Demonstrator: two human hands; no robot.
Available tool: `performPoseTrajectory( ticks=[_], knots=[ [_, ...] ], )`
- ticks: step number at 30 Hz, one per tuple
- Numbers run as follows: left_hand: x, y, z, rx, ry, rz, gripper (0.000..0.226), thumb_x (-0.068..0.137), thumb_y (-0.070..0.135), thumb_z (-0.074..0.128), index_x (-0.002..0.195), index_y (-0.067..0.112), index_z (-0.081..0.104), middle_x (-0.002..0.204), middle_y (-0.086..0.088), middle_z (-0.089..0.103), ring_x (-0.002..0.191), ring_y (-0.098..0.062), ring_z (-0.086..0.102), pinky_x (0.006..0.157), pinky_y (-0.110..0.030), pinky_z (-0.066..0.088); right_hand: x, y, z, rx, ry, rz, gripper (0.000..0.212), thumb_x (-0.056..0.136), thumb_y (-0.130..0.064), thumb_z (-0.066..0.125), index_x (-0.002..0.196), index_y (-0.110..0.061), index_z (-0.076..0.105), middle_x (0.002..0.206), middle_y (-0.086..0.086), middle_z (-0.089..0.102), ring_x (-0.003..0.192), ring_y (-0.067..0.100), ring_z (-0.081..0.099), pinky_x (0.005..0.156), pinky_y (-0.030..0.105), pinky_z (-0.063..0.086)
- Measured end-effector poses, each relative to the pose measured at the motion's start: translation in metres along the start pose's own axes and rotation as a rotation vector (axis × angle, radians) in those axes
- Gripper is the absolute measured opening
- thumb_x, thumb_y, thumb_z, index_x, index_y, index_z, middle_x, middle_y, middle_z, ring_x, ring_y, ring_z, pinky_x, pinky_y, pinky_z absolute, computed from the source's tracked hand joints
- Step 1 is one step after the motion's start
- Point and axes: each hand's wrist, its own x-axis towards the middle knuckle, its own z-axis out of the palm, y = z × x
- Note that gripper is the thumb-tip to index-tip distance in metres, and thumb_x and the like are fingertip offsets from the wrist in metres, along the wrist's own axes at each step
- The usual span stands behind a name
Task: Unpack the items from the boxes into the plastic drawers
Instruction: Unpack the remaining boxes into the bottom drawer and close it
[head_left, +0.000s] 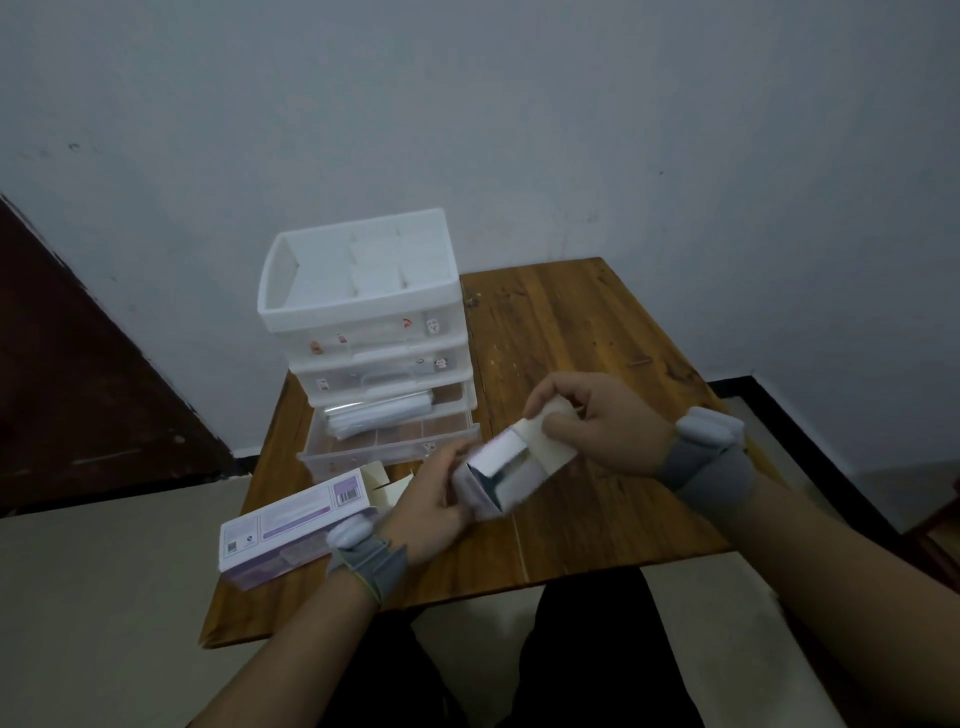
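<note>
My left hand (427, 501) grips the lower end of a small white and lilac box (496, 475) held above the table. My right hand (597, 421) pinches its cream end flap (553, 441), which stands open. A white plastic drawer unit (363, 322) stands at the table's back left. Its bottom drawer (389, 447) is pulled out and holds a clear wrapped packet (379, 413) at its back. A longer lilac box (296, 525) lies flat on the table's left side, under my left wrist.
The small wooden table (597, 332) stands against a white wall. Cream cardboard pieces (382, 480) lie between the long box and the open drawer. A dark door is at the left. My legs are under the table's near edge.
</note>
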Motion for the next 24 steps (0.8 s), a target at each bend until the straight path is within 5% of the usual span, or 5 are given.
performPoseTrajectory(
  ticks=[5, 7, 14, 20, 24],
  knots=[
    [-0.004, -0.006, 0.001, -0.143, 0.095, 0.032, 0.066, 0.078, 0.024, 0.07, 0.128, 0.057, 0.042, 0.127, 0.029, 0.055, 0.121, 0.002, 0.051, 0.092, -0.017, 0.048, 0.0, 0.009, 0.013, 0.278, 0.06, 0.179, 0.011, 0.097, -0.012, 0.052, 0.1, -0.014, 0.062, 0.108, 0.006, 0.06, 0.076, 0.018, 0.07, 0.053, 0.02, 0.054],
    [-0.003, -0.003, 0.0, -0.071, 0.077, 0.053, 0.074, 0.076, 0.031, 0.077, 0.129, 0.06, 0.035, 0.124, 0.037, 0.052, 0.117, 0.012, 0.049, 0.087, -0.006, 0.044, 0.001, 0.011, 0.019, 0.278, 0.079, 0.184, 0.012, 0.097, -0.016, 0.052, 0.1, -0.015, 0.063, 0.108, 0.005, 0.061, 0.071, 0.015, 0.07, 0.053, 0.018, 0.053],
    [0.004, -0.002, 0.004, 0.01, 0.182, 0.049, 0.072, 0.075, 0.04, 0.077, 0.117, 0.071, 0.028, 0.119, 0.035, 0.049, 0.109, 0.014, 0.047, 0.08, -0.01, 0.04, 0.004, 0.02, 0.017, -0.611, 0.202, -0.079, 0.025, 0.086, -0.035, 0.06, 0.11, -0.037, 0.066, 0.116, -0.01, 0.051, 0.105, 0.004, 0.045, 0.083, 0.019, 0.039],
    [-0.002, -0.013, 0.002, 0.126, 0.233, 0.126, 0.066, 0.075, 0.053, 0.074, 0.128, 0.056, 0.035, 0.12, 0.042, 0.041, 0.114, 0.016, 0.04, 0.084, -0.013, 0.039, -0.012, 0.015, 0.015, -0.582, 0.124, -0.226, 0.029, 0.089, -0.035, 0.047, 0.113, -0.037, 0.062, 0.108, -0.018, 0.047, 0.096, -0.001, 0.047, 0.073, 0.01, 0.043],
    [-0.006, -0.02, 0.004, 0.186, 0.267, 0.152, 0.063, 0.081, 0.046, 0.071, 0.131, 0.047, 0.035, 0.126, 0.026, 0.041, 0.115, 0.019, 0.035, 0.093, -0.017, 0.038, -0.02, 0.011, 0.02, -0.584, 0.088, -0.257, 0.032, 0.091, -0.039, 0.04, 0.114, -0.033, 0.061, 0.107, -0.013, 0.052, 0.094, 0.005, 0.05, 0.075, 0.021, 0.053]
  ],
)
